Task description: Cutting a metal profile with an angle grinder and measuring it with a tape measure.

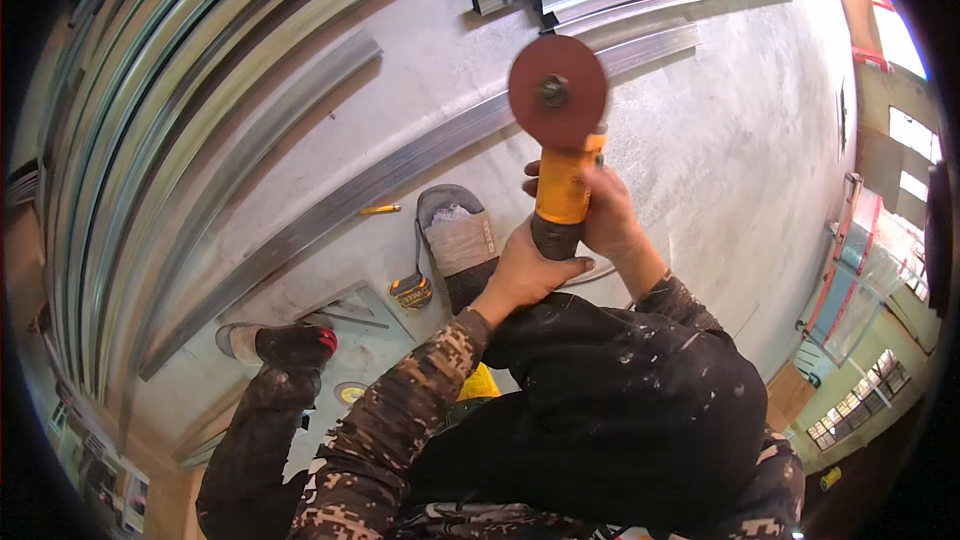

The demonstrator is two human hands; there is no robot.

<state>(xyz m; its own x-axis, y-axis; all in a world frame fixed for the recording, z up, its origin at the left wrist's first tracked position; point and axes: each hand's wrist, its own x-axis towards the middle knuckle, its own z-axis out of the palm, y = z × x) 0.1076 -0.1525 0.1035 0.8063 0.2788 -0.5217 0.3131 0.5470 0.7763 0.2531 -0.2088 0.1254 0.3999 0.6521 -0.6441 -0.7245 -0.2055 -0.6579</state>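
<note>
Your left hand (527, 268) and right hand (610, 215) wrapped firmly around the grinder (562, 190), disc (572, 116) fitted; the metal bar (400, 166) showed no clear cut.

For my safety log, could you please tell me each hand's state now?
Left hand: closed, holding the angle grinder.
Right hand: closed, also holding the angle grinder.

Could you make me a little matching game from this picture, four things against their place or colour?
1. angle grinder
2. disc
3. tape measure
4. pencil-like stick

A. yellow, next to a long metal bar
B. gripped by the left hand and right hand
C. black and yellow, on the floor
D. reddish-brown, at the tool's far end

Pairs: 1-B, 2-D, 3-C, 4-A
</note>
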